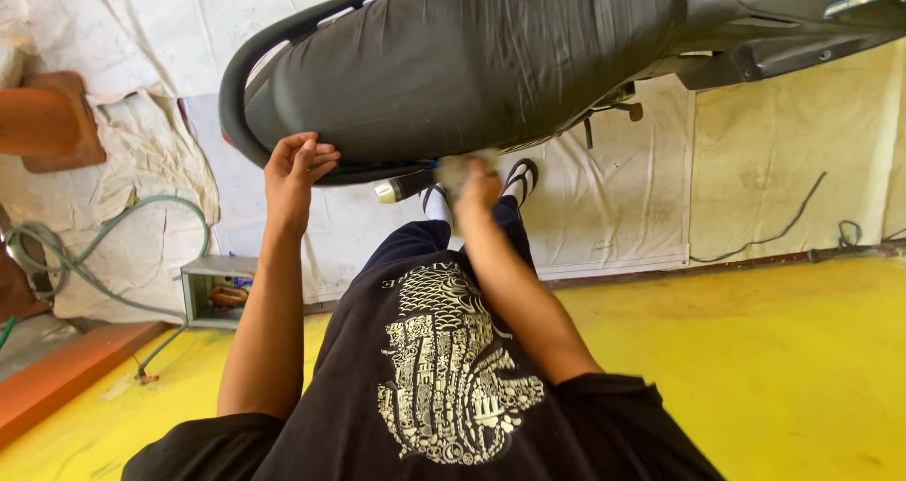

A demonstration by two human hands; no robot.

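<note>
A motorcycle with a long black seat [472, 56] stands in front of me, its black grab rail [247, 61] curving round the rear end. My left hand [294, 171] rests with curled fingers on the lower rear edge of the seat. My right hand [475, 181] is blurred and presses a greyish cloth [460, 166] against the underside edge of the seat. Below the hands I see my black printed shirt, dark trousers and sandalled feet [519, 177].
Pale tarpaulin sheets [623, 198] cover the ground under the motorcycle, beside a yellow floor [755, 349]. A green hose [113, 226] loops at left near a small grey open box [215, 290]. A black cable [783, 226] lies at right. An orange curb [57, 377] runs at lower left.
</note>
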